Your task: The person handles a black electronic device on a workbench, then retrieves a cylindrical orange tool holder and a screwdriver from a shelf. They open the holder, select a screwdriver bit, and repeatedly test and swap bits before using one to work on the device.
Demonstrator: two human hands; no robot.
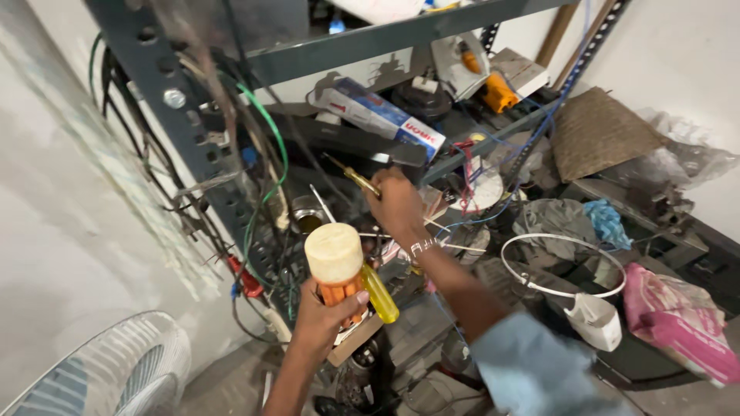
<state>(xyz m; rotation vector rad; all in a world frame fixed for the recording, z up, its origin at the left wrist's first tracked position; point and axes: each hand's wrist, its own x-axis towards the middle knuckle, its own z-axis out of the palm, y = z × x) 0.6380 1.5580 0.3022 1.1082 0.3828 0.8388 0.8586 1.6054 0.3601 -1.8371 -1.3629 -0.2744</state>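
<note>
My left hand [324, 320] grips a bundle of tools: an orange handle with a round cream-coloured end [334, 258] and a screwdriver with a clear yellow handle [380, 293]. My right hand [396, 204] reaches into the middle shelf of a grey metal rack [362, 42] and holds a thin tool with a yellowish handle [356, 178], its tip pointing up-left. A bracelet sits on that wrist, and a light blue sleeve covers the forearm.
The shelves are crammed with wires, a blue-and-white box [385, 115], an orange tool [499, 92] and a metal can [307, 213]. A white cable loop [556, 266], blue cloth [609, 223], pink cloth [678, 316] and a woven brown mat [597, 131] lie right. A fan guard [116, 370] stands bottom left.
</note>
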